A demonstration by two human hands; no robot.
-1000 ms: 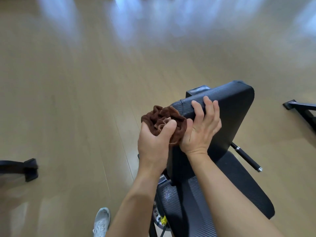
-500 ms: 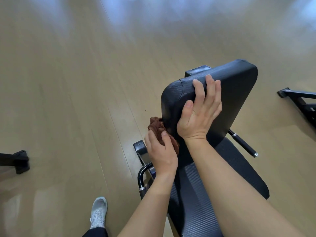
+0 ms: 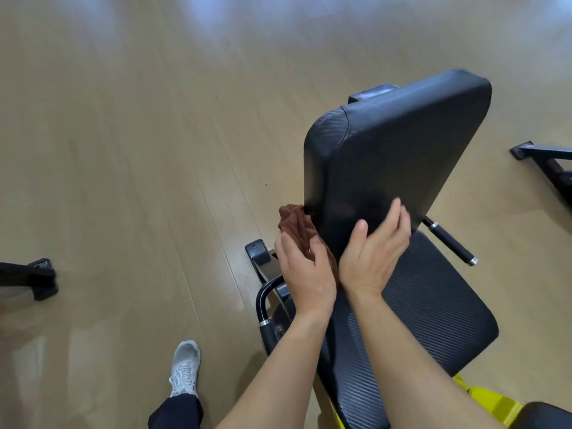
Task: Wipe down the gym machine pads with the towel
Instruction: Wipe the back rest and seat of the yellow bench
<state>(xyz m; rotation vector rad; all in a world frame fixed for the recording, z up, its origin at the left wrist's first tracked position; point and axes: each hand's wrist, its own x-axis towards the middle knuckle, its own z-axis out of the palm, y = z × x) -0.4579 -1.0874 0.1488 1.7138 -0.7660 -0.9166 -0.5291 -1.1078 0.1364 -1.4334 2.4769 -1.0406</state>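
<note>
Left hand (image 3: 305,274), grip closed around bunched brown towel (image 3: 295,226), presses it on back pad (image 3: 393,156) lower left edge. Right hand (image 3: 373,252) open, flat against pad, holding nothing. Best: firm overlapping strokes, pad braced.

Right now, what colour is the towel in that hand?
Brown: the towel is bunched in the left hand against the black pad, seen in the head view.

Left hand (image 3: 305,274) clenched, right hand (image 3: 373,253) flat
</note>
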